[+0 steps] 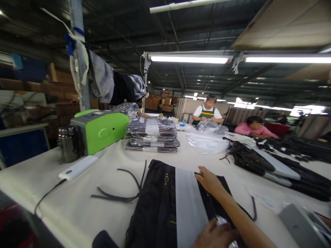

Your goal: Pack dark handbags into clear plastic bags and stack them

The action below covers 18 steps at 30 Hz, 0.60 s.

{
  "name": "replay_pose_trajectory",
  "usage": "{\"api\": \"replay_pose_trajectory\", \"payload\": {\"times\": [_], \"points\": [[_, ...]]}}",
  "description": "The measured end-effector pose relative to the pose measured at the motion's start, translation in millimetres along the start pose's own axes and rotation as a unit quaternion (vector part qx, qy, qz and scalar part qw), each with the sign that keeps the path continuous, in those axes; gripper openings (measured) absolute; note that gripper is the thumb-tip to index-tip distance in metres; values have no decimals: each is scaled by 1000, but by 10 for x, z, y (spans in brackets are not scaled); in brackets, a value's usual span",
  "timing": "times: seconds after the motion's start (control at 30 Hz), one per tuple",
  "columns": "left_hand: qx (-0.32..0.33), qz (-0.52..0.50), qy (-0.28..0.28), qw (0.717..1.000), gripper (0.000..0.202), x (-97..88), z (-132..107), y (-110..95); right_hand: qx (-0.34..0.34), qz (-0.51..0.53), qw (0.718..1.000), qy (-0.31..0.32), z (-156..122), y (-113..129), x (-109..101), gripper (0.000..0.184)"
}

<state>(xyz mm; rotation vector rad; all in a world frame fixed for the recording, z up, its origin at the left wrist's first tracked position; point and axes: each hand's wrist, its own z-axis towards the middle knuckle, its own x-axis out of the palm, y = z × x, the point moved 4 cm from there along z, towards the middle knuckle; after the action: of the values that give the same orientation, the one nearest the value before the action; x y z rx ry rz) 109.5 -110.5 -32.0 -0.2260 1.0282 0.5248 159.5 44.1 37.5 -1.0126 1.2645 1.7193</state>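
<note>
A folded black garment (155,203) with small yellow stitch marks lies in front of me, a pale grey strip (190,203) running down its middle. Dark cords (121,198) stretch from its left side onto the table. My right hand (208,181) reaches in from the lower right, its fingers laid on the garment along the strip's right edge. Closer to me, my left hand (217,236) is over the strip's lower right part, blurred and cut off by the frame. Beside its fingers shows some shiny clear plastic (221,220); whether they grip it is unclear.
Bagged garments (152,134) are stacked beyond, beside a green and grey machine (103,131), a steel flask (67,144) and a white power bank (77,167). Clear bags (207,141) and dark garments (274,168) lie to the right. Two people (208,112) are across the table.
</note>
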Motion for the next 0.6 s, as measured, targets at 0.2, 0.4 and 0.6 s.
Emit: {"api": "replay_pose_trajectory", "payload": {"times": [0.2, 0.4, 0.6], "points": [[-174, 32, 16, 984, 62, -1117, -259, 883, -10, -67, 986, -152, 23, 86, 37, 64], [-383, 164, 96, 904, 58, -975, -879, 2040, 5, -88, 993, -72, -85, -66, 515, 61], [-383, 169, 175, 891, 62, -684, -1145, 2432, 20, -34, 998, -57, -54, -129, 617, 60]]}}
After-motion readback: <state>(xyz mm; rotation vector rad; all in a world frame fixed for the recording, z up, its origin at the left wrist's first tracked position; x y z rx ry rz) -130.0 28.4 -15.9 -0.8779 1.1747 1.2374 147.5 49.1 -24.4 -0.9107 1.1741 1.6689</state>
